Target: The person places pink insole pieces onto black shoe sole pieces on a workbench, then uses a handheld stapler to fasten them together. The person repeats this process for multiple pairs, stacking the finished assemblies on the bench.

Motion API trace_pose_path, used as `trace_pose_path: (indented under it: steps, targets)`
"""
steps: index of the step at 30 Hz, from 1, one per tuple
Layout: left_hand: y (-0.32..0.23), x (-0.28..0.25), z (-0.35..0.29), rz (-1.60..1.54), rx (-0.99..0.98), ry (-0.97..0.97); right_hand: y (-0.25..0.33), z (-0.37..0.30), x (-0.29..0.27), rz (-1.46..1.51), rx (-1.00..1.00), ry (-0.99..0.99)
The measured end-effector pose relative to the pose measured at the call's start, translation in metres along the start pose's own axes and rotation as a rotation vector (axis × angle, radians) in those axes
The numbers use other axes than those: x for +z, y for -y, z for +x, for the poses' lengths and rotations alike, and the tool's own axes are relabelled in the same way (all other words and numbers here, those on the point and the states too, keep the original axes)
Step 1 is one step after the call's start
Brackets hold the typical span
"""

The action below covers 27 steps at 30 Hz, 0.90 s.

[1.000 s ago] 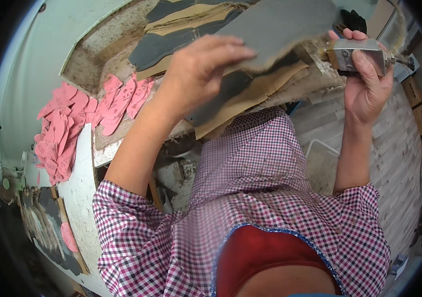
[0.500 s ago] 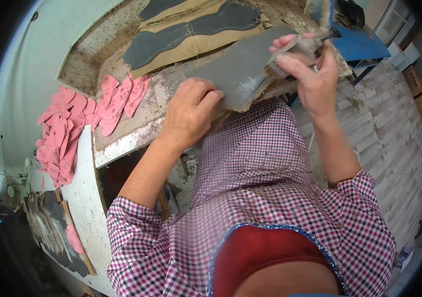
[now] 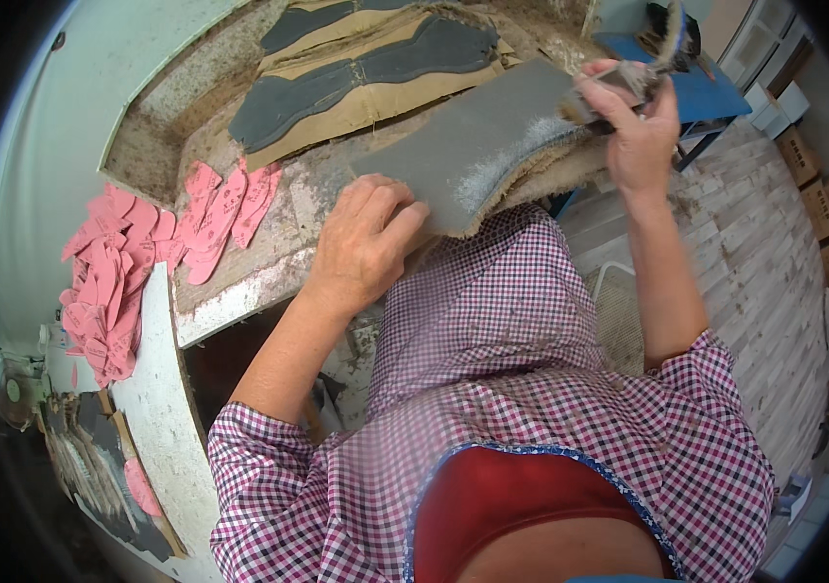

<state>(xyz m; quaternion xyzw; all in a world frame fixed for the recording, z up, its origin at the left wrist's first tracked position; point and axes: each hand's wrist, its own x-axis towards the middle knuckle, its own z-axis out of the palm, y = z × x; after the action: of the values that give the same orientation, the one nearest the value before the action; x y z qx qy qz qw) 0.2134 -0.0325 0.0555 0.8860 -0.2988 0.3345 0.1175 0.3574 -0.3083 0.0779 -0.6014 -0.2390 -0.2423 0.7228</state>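
Note:
A grey flat sheet [image 3: 443, 146] with a frayed tan edge lies across the bench's front edge. White speckled coating runs along its curved near side. My left hand [image 3: 368, 238] is closed on the sheet's left end, with curled fingers on top and some fingertips hidden. At the sheet's far right end, my right hand [image 3: 640, 126] grips a boxy metal spray gun [image 3: 618, 85] with a hose at its top. The spray gun is held over the sheet's edge. Layered tan material [image 3: 555, 175] shows under that edge.
Dark grey cut pieces [image 3: 424, 53] on tan board lie farther back on the bench. Pink printed insole-shaped pieces [image 3: 108, 282] are heaped at left. A low-walled, dirty bench [image 3: 239, 301] surrounds the work. A blue table [image 3: 715, 97] and cardboard boxes [image 3: 827, 204] stand at right.
My right hand has moved the spray gun right and slightly up along the sheet's edge. The white coating now reaches farther along that edge. My left hand stays on the sheet.

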Motion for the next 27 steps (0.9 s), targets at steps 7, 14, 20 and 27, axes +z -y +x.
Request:
trace_pose_path:
  steps: [7, 14, 20, 27]
  targets:
    - [-0.005, -0.006, 0.0, 0.06, 0.014, 0.018, 0.036, -0.025, 0.084, 0.207, 0.008, 0.247]
    - [-0.008, -0.002, -0.004, 0.058, 0.021, -0.022, -0.015, 0.033, 0.035, -0.102, -0.026, 0.067]
    - [-0.006, 0.004, -0.009, 0.004, -0.046, -0.064, -0.025, 0.037, -0.005, 0.051, -0.073, -0.06]
    - [0.016, 0.016, -0.009, -0.134, -0.401, -0.017, -0.009, -0.005, -0.005, 0.57, 0.195, 0.039]
